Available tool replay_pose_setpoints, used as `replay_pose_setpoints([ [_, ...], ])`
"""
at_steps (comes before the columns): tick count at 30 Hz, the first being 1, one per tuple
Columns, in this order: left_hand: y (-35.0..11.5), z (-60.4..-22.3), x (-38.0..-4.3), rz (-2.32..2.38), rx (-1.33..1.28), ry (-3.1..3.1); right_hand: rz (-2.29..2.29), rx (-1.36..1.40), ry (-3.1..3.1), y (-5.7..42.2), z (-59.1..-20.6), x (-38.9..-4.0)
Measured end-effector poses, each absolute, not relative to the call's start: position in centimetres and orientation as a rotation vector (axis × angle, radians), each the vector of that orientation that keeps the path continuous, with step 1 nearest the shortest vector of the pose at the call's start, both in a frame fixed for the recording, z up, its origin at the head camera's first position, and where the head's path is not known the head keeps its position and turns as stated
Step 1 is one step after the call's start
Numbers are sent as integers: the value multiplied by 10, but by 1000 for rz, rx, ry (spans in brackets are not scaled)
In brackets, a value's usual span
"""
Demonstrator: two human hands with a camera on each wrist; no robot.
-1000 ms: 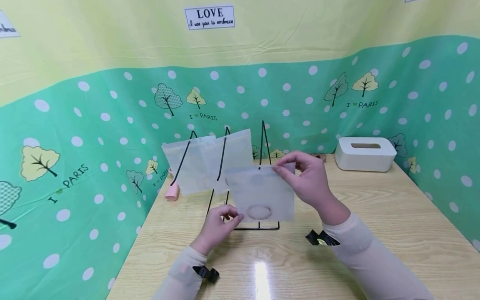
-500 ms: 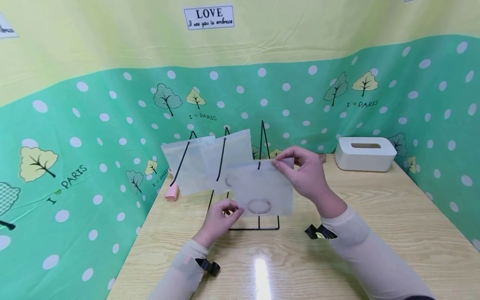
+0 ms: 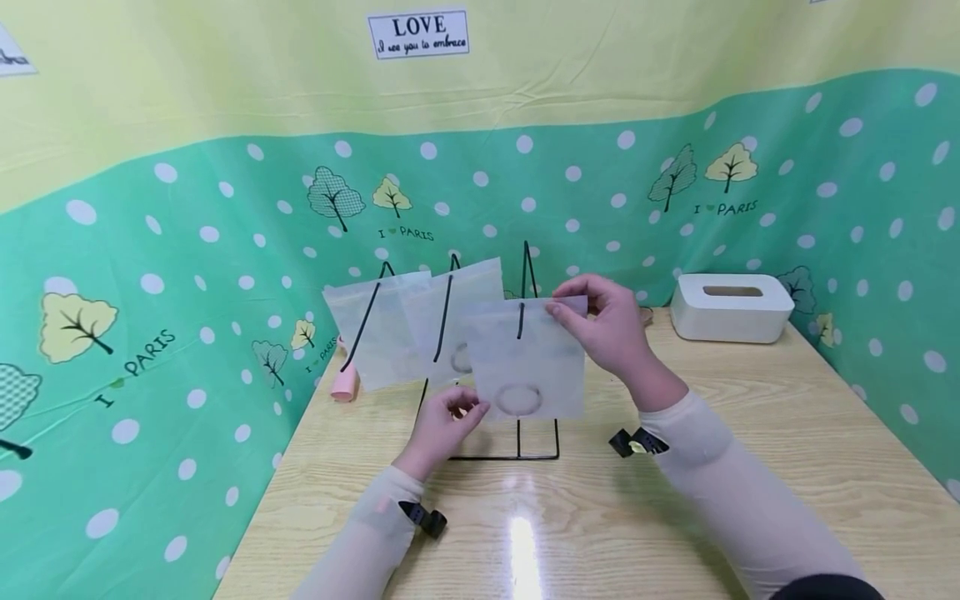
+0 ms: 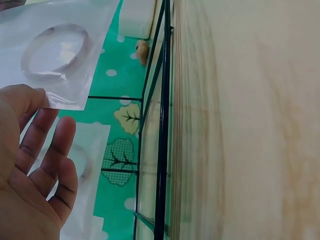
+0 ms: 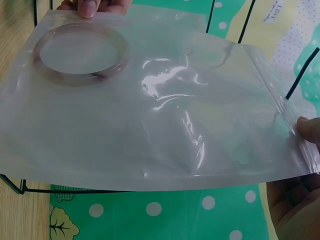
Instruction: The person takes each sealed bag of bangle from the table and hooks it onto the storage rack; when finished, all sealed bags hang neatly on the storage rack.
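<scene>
A translucent zip bag (image 3: 547, 358) hangs in front of the right part of a black wire rack (image 3: 502, 457), and one of the rack's prongs (image 3: 521, 321) shows against its top edge. Inside its lower part lies a pale bangle (image 5: 75, 79) with brownish patches. My right hand (image 3: 611, 333) pinches the bag's top right corner between thumb and fingers. At the lower left corner, my left hand (image 3: 441, 427) pinches the edge, its other fingers loosely bent. Two similar bags hang to the left, the middle bag (image 3: 472, 304) and the leftmost bag (image 3: 371, 329).
A white tissue box (image 3: 731, 318) stands at the back right of the wooden table (image 3: 750, 433). Behind the leftmost bag is a pink object (image 3: 344, 383), partly hidden. A small brown thing (image 4: 142, 51) lies near the tissue box. Patterned cloth (image 3: 600, 192) surrounds the table.
Both hands have raised the bag with the bangle, and more of the prong shows over its top. The other two bags have stayed where they were.
</scene>
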State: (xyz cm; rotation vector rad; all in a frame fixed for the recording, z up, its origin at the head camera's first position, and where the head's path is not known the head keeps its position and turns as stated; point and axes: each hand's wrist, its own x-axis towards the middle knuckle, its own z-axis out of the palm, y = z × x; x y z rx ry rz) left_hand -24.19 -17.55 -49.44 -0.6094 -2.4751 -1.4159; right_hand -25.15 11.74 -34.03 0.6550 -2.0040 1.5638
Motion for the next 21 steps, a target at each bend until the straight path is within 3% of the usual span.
replay_pose_setpoints([
  [6,-175,-491,-247,-1386,-591,-2455,1518,637,-2058,113,-323,-243],
  [12,-173,-488,-253,-1431,-558,-2446,1506,648,-2066,121,-340,-274],
  [21,-174,-481,-263,-1313,-517,-2476,1497,633,-2096,124,-339,-287],
])
